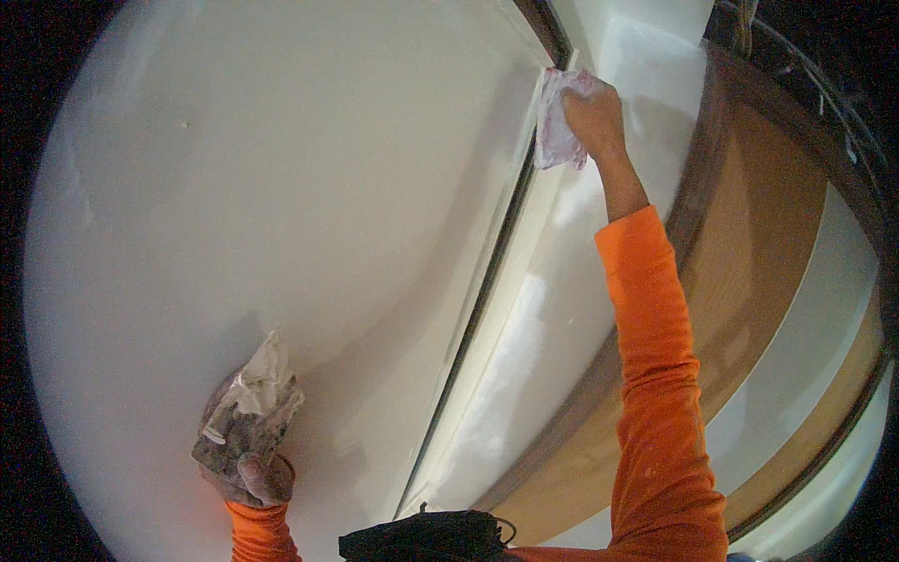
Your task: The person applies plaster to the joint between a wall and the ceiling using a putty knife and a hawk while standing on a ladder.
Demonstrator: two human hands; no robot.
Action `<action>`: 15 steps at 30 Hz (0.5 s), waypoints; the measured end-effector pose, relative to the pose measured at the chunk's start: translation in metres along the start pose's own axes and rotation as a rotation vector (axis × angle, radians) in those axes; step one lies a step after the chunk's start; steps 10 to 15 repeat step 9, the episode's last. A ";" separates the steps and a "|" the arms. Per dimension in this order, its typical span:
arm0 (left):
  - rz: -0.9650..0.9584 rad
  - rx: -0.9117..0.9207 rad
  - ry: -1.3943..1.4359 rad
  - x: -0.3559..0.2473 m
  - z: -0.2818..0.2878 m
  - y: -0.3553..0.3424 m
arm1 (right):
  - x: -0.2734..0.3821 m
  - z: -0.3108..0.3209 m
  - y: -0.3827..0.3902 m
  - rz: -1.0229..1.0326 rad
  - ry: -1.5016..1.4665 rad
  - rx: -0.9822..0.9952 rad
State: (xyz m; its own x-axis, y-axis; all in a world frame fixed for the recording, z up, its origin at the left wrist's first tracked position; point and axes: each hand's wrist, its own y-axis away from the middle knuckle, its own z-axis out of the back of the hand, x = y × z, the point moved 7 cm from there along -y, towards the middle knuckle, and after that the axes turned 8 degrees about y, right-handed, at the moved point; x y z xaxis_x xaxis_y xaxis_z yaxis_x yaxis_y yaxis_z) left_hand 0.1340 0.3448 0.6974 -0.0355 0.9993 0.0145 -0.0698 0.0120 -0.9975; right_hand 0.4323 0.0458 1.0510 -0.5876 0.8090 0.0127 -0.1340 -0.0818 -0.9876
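My right hand (596,117) stretches far up and is closed on a flat, pinkish-white rectangular piece (554,131) with ragged, smeared edges. It lies against the pale strip beside a dark groove (484,300); whether it is cloth or a thin plastic spreader is unclear. Down at the lower left, my left hand (265,480) grips a grey, paste-caked flat plate (245,432), its thumb over the near side. White putty (265,377) is heaped on the plate's upper end. Both arms wear orange sleeves.
A broad off-white wall surface (309,187) fills the left and middle. Right of the groove runs a glossy white band (646,84), then brown and tan curved panels (749,262). Cables (746,23) hang at the top right. A black fabric item (426,536) shows at the bottom.
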 end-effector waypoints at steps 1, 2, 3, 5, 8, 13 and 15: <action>0.060 0.075 0.015 -0.002 -0.003 -0.004 | -0.004 -0.001 -0.003 -0.015 0.051 0.005; 0.121 0.149 0.032 -0.002 -0.008 -0.005 | -0.007 0.000 -0.006 -0.014 0.053 0.007; 0.121 0.156 0.025 0.003 -0.003 -0.001 | -0.003 -0.001 -0.006 -0.047 0.062 0.076; 0.320 0.181 0.405 0.018 -0.009 0.007 | 0.003 -0.006 -0.005 -0.085 0.066 0.154; -0.038 0.064 0.111 -0.006 0.007 -0.007 | 0.008 -0.008 -0.010 0.037 0.168 0.089; -0.068 0.181 -0.117 -0.009 0.002 -0.009 | 0.008 -0.009 -0.006 0.036 0.172 0.028; -0.068 0.181 -0.117 -0.009 0.002 -0.009 | 0.008 -0.009 -0.006 0.036 0.172 0.028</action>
